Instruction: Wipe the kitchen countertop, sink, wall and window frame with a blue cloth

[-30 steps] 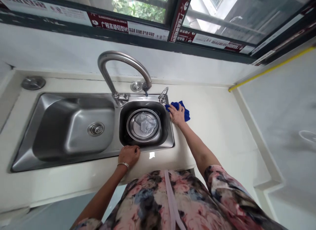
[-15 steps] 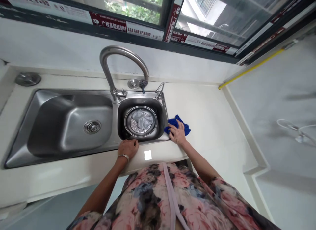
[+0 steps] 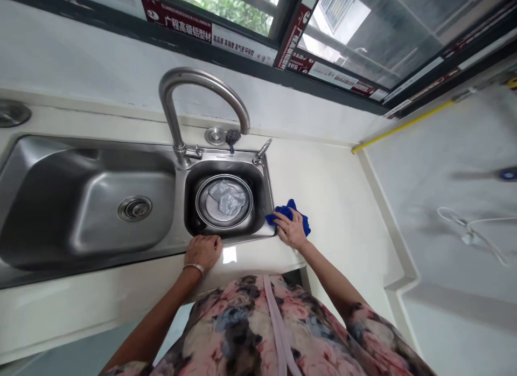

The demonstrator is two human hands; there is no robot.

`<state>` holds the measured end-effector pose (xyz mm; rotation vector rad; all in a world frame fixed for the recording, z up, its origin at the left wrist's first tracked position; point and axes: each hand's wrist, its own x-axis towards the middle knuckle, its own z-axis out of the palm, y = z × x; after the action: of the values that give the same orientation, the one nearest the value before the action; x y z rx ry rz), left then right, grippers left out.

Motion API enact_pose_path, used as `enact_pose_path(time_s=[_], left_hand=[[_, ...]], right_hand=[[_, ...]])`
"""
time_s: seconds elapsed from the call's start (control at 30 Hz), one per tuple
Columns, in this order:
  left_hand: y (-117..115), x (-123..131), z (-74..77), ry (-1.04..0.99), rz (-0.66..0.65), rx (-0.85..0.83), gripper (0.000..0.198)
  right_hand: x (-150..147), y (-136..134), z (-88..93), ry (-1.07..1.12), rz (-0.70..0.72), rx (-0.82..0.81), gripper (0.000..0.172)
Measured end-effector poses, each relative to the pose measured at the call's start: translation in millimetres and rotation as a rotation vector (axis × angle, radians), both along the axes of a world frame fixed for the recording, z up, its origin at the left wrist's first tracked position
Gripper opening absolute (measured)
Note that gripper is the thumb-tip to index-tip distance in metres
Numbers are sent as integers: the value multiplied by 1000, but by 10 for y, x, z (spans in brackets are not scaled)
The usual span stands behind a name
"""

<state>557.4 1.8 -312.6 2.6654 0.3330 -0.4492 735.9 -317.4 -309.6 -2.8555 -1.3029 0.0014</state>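
My right hand (image 3: 291,229) presses on a crumpled blue cloth (image 3: 302,217), fingers bent over it, at the right front corner of the sink rim. Part of the cloth touches the metal rim and the rest lies on the counter. My left hand (image 3: 203,251) rests on the front edge of the small basin, fingers curled under in a loose fist, with nothing visible in it. Inside the small basin (image 3: 262,195) sits a round metal strainer (image 3: 216,210). A clear, crinkled piece that looks like plastic (image 3: 228,197) lies in the strainer.
To the left is the large basin (image 3: 92,203) with its drain (image 3: 135,208). An arched faucet (image 3: 202,74) stands behind the basins, near a steel wool scrubber (image 3: 233,136) and a small spout (image 3: 263,151). Pale counter (image 3: 331,187) runs right toward a wall with a yellow pipe (image 3: 404,125).
The camera view has shifted, so the sink sits further left and the large basin is partly cut off. Both hands and the cloth keep nearly the same places against the sink.
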Motion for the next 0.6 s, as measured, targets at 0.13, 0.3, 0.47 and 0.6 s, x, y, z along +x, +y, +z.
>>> enact_pose_path(time_s=[0.13, 0.3, 0.47, 0.6], left_hand=[[4, -11, -39, -2, 23, -18, 42], [2, -32, -97, -4, 54, -66, 41], [2, -57, -140, -2, 99, -111, 41], [-6, -77, -153, -17, 117, -125, 42]], right_hand=[[348, 281, 27, -7, -53, -62, 37], [874, 701, 8, -35, -165, -85, 40], [1376, 1078, -93, -88, -254, 8, 39], [1778, 1300, -156, -97, -258, 78, 40]])
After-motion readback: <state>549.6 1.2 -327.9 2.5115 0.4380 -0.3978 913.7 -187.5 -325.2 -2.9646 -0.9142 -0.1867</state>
